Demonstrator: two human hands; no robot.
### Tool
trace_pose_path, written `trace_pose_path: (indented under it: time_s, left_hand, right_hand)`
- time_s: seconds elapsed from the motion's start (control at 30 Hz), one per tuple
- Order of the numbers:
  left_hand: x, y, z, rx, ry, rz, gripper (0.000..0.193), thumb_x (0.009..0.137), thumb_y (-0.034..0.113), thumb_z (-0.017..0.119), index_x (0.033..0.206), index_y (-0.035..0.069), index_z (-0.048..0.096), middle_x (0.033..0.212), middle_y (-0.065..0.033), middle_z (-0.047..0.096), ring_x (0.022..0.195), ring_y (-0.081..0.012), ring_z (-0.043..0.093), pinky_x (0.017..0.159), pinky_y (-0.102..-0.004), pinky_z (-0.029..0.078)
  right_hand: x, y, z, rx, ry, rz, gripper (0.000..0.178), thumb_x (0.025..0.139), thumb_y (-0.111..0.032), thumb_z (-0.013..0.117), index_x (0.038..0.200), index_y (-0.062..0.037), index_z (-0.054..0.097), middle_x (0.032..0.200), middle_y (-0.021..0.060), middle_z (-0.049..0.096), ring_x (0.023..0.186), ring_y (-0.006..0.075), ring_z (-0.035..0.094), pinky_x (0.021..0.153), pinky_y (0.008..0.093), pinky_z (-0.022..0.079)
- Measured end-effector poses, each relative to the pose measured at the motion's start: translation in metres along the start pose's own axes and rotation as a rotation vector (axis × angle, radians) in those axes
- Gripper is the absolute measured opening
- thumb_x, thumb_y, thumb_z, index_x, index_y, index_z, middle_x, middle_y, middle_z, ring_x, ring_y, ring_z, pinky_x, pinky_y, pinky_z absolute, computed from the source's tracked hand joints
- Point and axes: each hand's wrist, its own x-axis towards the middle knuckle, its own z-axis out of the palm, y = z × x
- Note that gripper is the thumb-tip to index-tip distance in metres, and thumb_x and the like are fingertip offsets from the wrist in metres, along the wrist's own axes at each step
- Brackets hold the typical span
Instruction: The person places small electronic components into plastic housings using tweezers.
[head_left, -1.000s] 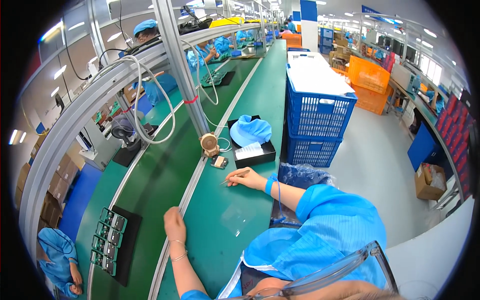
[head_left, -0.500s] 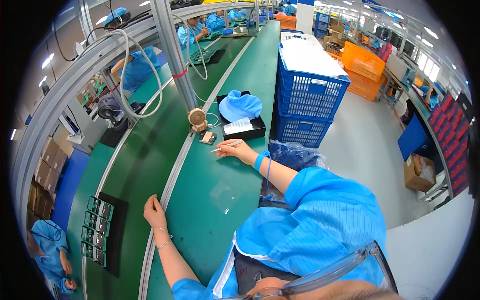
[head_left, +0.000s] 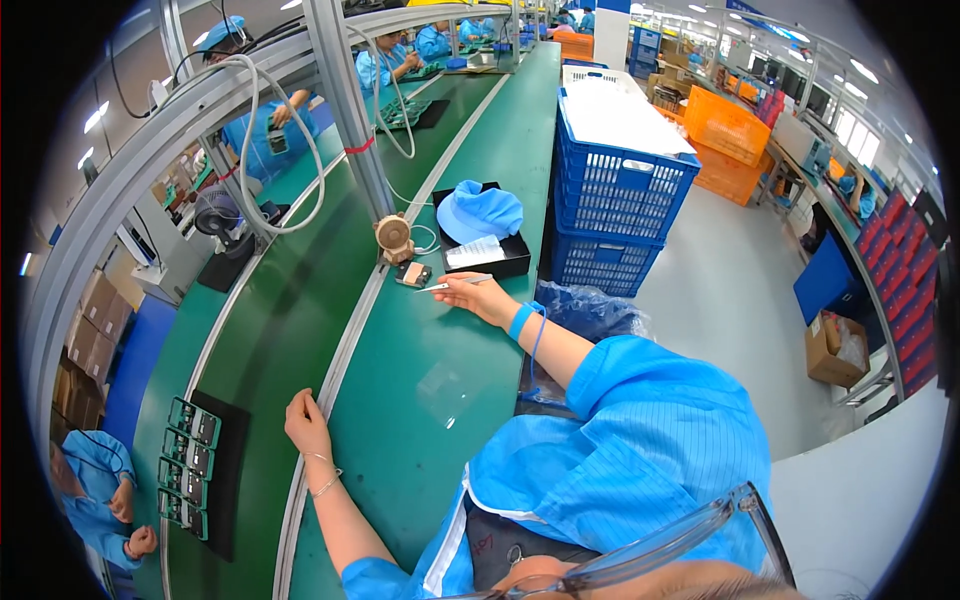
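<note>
My right hand (head_left: 470, 292) is closed around a pair of slim silver tweezers (head_left: 446, 287), whose tip points left. Just beyond that tip lies a small dark block with a pale tan top (head_left: 413, 273). Over the metal rail beside the belt is my left hand (head_left: 307, 422), its thumb apart from its partly hidden fingers, with nothing visible in it. Between my arms a clear plastic sheet (head_left: 442, 392) rests on the green bench (head_left: 390, 345). Past my right hand stands a black tray (head_left: 512, 262) with a blue cap (head_left: 482, 212) and a white packet (head_left: 476, 252).
A tan round-faced device (head_left: 394, 238) stands by the metal post (head_left: 350, 120). Circuit boards in green frames (head_left: 186, 470) sit on a black mat by the belt (head_left: 260, 370). Blue crates (head_left: 625, 180) are stacked at the right. Co-workers (head_left: 98, 490) sit across the line.
My right hand has risen slightly, bringing the tweezers' tip nearer the tan-topped block. My left hand barely shifts. A co-worker across the belt now lifts a dark board-like piece.
</note>
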Motion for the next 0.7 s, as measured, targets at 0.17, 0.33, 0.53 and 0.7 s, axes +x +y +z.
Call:
trace_pose_path:
  time_s: [0.17, 0.33, 0.53, 0.7]
  left_hand:
    - [0.003, 0.001, 0.001, 0.025, -0.019, 0.007, 0.02, 0.092, 0.011, 0.054, 0.1, 0.001, 0.069, 0.096, -0.0153, 0.068, 0.087, -0.0295, 0.065, 0.078, -0.0361, 0.051]
    - [0.001, -0.005, -0.004, 0.014, 0.018, 0.007, 0.019, 0.092, 0.012, 0.055, 0.1, 0.002, 0.069, 0.096, -0.0151, 0.068, 0.088, -0.0299, 0.065, 0.078, -0.0362, 0.051]
    - [0.004, 0.001, -0.002, 0.062, 0.024, -0.013, 0.018, 0.09, 0.015, 0.057, 0.099, 0.008, 0.071, 0.098, -0.0141, 0.069, 0.093, -0.0311, 0.064, 0.083, -0.0396, 0.051]
    - [0.004, 0.006, 0.005, 0.018, 0.052, -0.006, 0.017, 0.089, 0.014, 0.056, 0.092, 0.006, 0.071, 0.094, -0.0136, 0.069, 0.091, -0.0316, 0.064, 0.081, -0.04, 0.051]
  right_hand:
    - [0.001, -0.002, -0.001, 0.013, 0.013, -0.015, 0.032, 0.097, -0.016, 0.056, 0.12, 0.0061, 0.055, 0.112, 0.0169, 0.064, 0.101, 0.0233, 0.064, 0.087, 0.0305, 0.053]
    - [0.004, 0.0, 0.006, 0.028, -0.008, 0.007, 0.034, 0.096, -0.019, 0.059, 0.12, 0.0048, 0.055, 0.113, 0.0164, 0.064, 0.104, 0.0234, 0.063, 0.09, 0.0309, 0.051]
    - [0.007, 0.005, -0.001, -0.002, -0.027, -0.002, 0.033, 0.094, -0.017, 0.06, 0.12, 0.0031, 0.054, 0.112, 0.0161, 0.064, 0.1, 0.0226, 0.063, 0.089, 0.0326, 0.05]
    - [0.006, 0.004, -0.016, -0.045, 0.02, 0.008, 0.037, 0.097, -0.019, 0.057, 0.125, 0.0045, 0.051, 0.117, 0.0171, 0.062, 0.105, 0.021, 0.062, 0.09, 0.0286, 0.05]
